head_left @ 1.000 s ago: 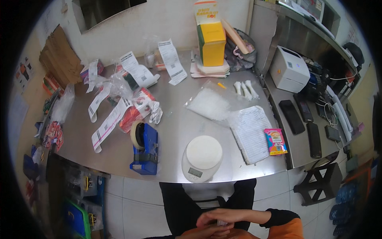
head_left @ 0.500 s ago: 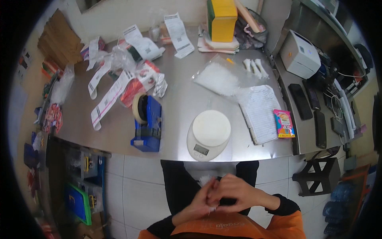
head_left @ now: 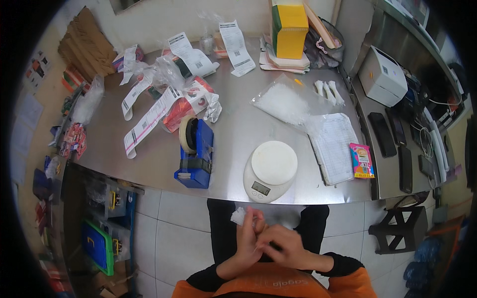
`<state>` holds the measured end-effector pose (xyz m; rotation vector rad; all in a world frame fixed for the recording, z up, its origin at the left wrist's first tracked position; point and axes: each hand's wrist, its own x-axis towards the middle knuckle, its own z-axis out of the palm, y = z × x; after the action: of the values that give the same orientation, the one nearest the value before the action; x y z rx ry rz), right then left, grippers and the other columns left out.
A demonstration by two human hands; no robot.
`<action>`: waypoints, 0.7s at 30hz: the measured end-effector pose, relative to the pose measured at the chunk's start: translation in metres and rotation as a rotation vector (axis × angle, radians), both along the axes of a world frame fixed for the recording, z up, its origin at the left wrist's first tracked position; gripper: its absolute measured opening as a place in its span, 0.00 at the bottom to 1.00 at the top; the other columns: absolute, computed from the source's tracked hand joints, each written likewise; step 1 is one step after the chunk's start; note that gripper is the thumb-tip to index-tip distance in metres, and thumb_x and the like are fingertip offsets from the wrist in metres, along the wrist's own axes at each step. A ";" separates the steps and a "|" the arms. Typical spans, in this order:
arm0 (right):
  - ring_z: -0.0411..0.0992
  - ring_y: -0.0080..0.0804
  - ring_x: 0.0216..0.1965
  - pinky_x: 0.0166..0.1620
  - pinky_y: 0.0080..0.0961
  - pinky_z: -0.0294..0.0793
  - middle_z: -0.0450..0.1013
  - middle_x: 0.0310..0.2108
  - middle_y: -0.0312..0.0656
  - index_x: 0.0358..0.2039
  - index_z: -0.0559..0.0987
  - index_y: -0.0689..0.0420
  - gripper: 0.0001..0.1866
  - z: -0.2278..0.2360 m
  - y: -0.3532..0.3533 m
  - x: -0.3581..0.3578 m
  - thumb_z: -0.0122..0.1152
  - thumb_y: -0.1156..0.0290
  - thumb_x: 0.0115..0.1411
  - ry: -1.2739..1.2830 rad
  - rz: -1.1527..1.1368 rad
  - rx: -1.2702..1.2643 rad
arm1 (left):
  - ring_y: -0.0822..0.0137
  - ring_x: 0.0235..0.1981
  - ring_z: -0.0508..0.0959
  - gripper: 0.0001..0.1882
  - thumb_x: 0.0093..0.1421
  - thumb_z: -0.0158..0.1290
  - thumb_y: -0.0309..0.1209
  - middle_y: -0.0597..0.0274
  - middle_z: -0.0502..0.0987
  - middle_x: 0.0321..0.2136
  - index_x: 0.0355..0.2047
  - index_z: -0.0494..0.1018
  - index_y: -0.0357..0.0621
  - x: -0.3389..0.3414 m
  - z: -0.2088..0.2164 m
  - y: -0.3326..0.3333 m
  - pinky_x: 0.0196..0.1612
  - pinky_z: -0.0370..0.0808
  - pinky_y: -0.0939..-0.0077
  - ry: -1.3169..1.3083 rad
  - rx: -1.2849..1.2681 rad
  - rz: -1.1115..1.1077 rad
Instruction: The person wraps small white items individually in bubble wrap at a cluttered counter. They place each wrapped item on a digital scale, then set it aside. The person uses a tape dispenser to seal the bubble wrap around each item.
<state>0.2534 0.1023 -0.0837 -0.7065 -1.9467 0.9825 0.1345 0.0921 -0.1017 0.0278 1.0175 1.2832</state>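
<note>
White scrap mostly hidden inside left hand, too small to identify; right hand covers its fingers.

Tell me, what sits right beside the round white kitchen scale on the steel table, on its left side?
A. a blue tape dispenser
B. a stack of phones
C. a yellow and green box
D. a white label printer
A: the blue tape dispenser stands just left of the white scale near the table's front edge.
</note>
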 end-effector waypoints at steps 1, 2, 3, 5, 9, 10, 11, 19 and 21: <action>0.71 0.27 0.24 0.26 0.19 0.69 0.74 0.25 0.38 0.30 0.80 0.57 0.07 0.003 0.001 0.000 0.66 0.75 0.48 -0.025 -0.072 -0.063 | 0.79 0.13 0.56 0.18 0.65 0.41 0.48 0.73 0.53 0.14 0.30 0.64 0.46 0.001 0.001 -0.001 0.17 0.53 0.83 0.051 0.077 0.030; 0.71 0.27 0.22 0.24 0.19 0.69 0.74 0.24 0.39 0.29 0.79 0.58 0.07 0.005 0.005 0.002 0.66 0.75 0.47 -0.053 -0.117 -0.109 | 0.78 0.14 0.58 0.19 0.65 0.41 0.49 0.72 0.56 0.15 0.31 0.64 0.45 0.003 0.001 -0.003 0.18 0.55 0.84 0.088 0.188 0.081; 0.71 0.26 0.20 0.22 0.19 0.69 0.74 0.23 0.40 0.28 0.79 0.59 0.06 0.007 0.008 0.004 0.67 0.76 0.47 -0.092 -0.179 -0.164 | 0.78 0.17 0.60 0.20 0.65 0.41 0.50 0.70 0.58 0.19 0.33 0.64 0.44 0.005 0.001 -0.004 0.20 0.57 0.85 0.121 0.181 0.090; 0.71 0.25 0.19 0.22 0.19 0.69 0.74 0.22 0.39 0.29 0.79 0.59 0.07 0.008 0.013 0.001 0.67 0.75 0.47 -0.072 -0.176 -0.128 | 0.77 0.22 0.64 0.23 0.64 0.41 0.53 0.67 0.61 0.25 0.36 0.63 0.42 0.012 -0.002 -0.007 0.24 0.62 0.86 0.122 0.300 0.148; 0.73 0.28 0.21 0.24 0.22 0.72 0.74 0.24 0.40 0.29 0.78 0.58 0.08 0.010 0.017 0.000 0.67 0.75 0.47 -0.082 -0.207 -0.059 | 0.76 0.31 0.65 0.29 0.58 0.42 0.60 0.67 0.59 0.31 0.37 0.58 0.43 0.021 -0.007 -0.004 0.33 0.66 0.84 0.284 0.516 0.178; 0.73 0.28 0.21 0.24 0.22 0.72 0.74 0.24 0.40 0.29 0.78 0.58 0.08 0.011 0.018 0.002 0.67 0.74 0.47 -0.079 -0.202 -0.030 | 0.76 0.31 0.65 0.32 0.55 0.43 0.64 0.69 0.58 0.30 0.35 0.58 0.45 0.023 -0.007 -0.002 0.35 0.66 0.82 0.281 0.532 0.183; 0.73 0.29 0.23 0.25 0.22 0.72 0.74 0.25 0.40 0.29 0.78 0.58 0.08 0.012 0.018 0.003 0.67 0.74 0.47 -0.111 -0.225 0.030 | 0.77 0.32 0.64 0.34 0.52 0.43 0.68 0.70 0.57 0.29 0.32 0.57 0.47 0.024 -0.005 -0.001 0.37 0.67 0.80 0.288 0.568 0.182; 0.70 0.51 0.38 0.42 0.35 0.70 0.71 0.37 0.53 0.47 0.68 0.61 0.19 0.026 0.048 0.000 0.58 0.73 0.55 -0.045 -0.171 -0.206 | 0.75 0.27 0.58 0.19 0.69 0.34 0.42 0.69 0.53 0.23 0.22 0.52 0.47 0.030 0.035 0.041 0.31 0.59 0.79 0.300 0.569 0.221; 0.70 0.55 0.39 0.43 0.38 0.69 0.70 0.38 0.56 0.49 0.65 0.61 0.19 0.031 0.068 -0.001 0.53 0.71 0.58 -0.074 -0.116 -0.161 | 0.75 0.27 0.57 0.19 0.68 0.35 0.42 0.69 0.53 0.23 0.22 0.53 0.47 0.036 0.042 0.065 0.34 0.59 0.79 0.395 0.580 0.302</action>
<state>0.2527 0.1701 -0.0526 -0.9484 -1.8812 1.0629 0.1703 0.1573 -0.0592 0.6115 0.9672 1.8661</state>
